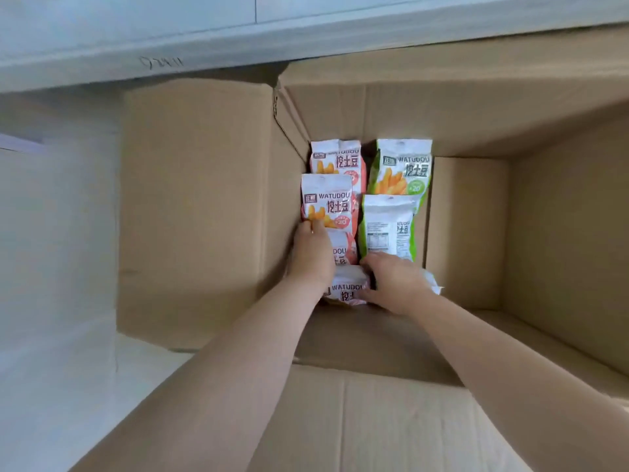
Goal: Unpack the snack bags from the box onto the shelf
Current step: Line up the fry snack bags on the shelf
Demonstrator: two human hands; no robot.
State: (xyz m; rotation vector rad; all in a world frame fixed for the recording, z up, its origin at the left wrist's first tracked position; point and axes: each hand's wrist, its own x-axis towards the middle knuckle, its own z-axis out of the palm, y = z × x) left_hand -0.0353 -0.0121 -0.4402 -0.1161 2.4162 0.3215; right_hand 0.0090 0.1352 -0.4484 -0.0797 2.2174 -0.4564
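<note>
An open cardboard box (469, 229) holds several snack bags in two rows. Red-and-white bags (326, 202) fill the left row and green-and-white bags (401, 168) the right one; the nearer green bag (388, 226) shows its back label. My left hand (311, 253) is down in the box and pinches the lower edge of a red bag that stands higher than its neighbours. My right hand (394, 284) grips the bag at the near end of the green row, which it mostly hides. Another red bag (345, 291) lies between my two hands.
The box flaps are folded outward: a big one on the left (197, 212), one toward me (374, 424), one at the far side (442, 69). A white shelf edge (238, 46) runs across the top above the box. White floor (58, 386) lies at left.
</note>
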